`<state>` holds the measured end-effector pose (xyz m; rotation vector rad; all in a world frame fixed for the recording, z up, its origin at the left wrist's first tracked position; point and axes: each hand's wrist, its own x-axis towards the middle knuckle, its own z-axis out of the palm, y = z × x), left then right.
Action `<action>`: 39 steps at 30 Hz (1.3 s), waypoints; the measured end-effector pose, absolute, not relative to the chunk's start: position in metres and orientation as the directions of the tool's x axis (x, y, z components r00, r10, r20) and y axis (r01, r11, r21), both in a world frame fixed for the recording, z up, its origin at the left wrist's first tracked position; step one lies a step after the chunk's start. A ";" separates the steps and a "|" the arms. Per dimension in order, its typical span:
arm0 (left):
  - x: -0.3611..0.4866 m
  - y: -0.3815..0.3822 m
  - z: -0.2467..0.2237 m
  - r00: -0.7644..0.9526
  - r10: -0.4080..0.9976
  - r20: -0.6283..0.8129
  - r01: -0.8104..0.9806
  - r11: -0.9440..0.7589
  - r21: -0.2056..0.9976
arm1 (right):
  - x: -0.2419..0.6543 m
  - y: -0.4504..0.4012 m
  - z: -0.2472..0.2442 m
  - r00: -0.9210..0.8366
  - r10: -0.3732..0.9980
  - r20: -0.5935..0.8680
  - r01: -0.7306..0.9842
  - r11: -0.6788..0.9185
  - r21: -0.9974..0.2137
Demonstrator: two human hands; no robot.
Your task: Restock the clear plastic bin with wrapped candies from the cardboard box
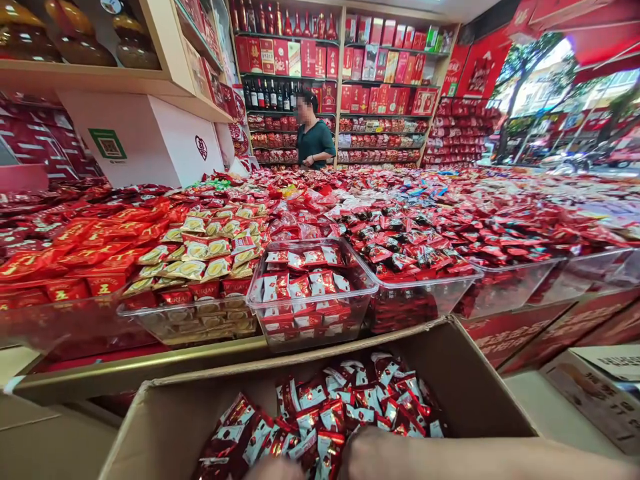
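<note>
An open cardboard box (463,380) stands before me, holding many small red and white packets (330,417). Both my hands are down inside it. My left hand (276,469) shows only as a blurred patch at the bottom edge, among the packets. From the right my forearm reaches in, and my right hand (367,453) touches the packets near the bottom centre. The fingers of both hands are hidden or cut off, so what they hold cannot be made out. Behind the box, a clear plastic bin (313,300) contains similar red and white packets in rows.
Bins of gold packets (200,250), red packets (95,247) and dark red packets (400,247) line the display. A person in a green shirt (316,141) stands by the back shelves. Another carton (590,393) lies at the right. A metal-edged ledge (150,367) runs behind my box.
</note>
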<state>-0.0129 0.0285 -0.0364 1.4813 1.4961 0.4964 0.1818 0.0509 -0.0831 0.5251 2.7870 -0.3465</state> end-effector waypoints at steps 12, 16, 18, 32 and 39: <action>0.004 0.006 -0.016 -0.061 0.961 -0.268 -0.020 0.267 0.963 | 0.164 0.056 -0.027 -0.758 0.620 -0.202 0.084 -0.214 -0.973; 0.008 -0.002 -0.016 -0.086 0.951 -0.297 -0.176 0.279 0.944 | 0.166 0.049 -0.021 -0.706 0.671 -0.227 0.055 -0.268 -0.962; 0.009 -0.005 -0.017 -0.075 0.955 -0.288 -0.219 0.266 0.939 | 0.167 0.049 -0.019 -0.672 0.701 -0.240 0.003 -0.321 -0.947; 0.003 -0.001 -0.006 0.194 0.836 -0.513 -0.489 0.536 0.688 | 0.174 0.041 -0.004 -0.649 0.712 0.267 0.049 0.390 -0.920; 0.001 0.001 -0.011 0.104 0.942 -0.320 -0.331 0.336 0.882 | 0.172 0.032 -0.011 -0.614 0.785 0.087 0.184 0.250 -0.951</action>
